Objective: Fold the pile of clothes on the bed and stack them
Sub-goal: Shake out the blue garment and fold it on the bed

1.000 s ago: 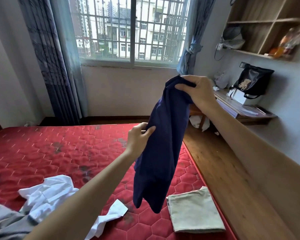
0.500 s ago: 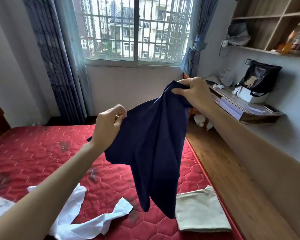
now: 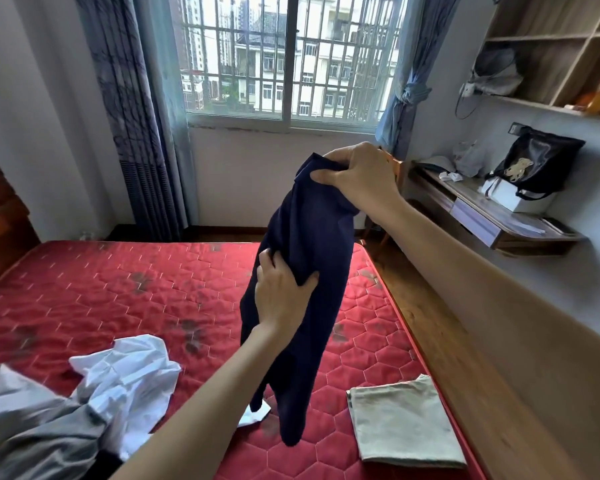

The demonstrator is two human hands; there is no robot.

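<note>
So half a second back the navy garment (image 3: 302,282) was spread wide between both hands, now it hangs bunched in a narrow column above the red mattress (image 3: 118,292). The right hand (image 3: 359,176) pinches its top; the left hand (image 3: 281,292) has dropped lower and grips mid-fabric. A folded beige cloth (image 3: 404,422) lies near the mattress edge. No readable writing anywhere.

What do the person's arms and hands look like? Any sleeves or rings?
Both forearms are bare, with no sleeves showing. The left hand and the right hand wear no gloves, and no rings, watch or bracelets can be seen.
</note>
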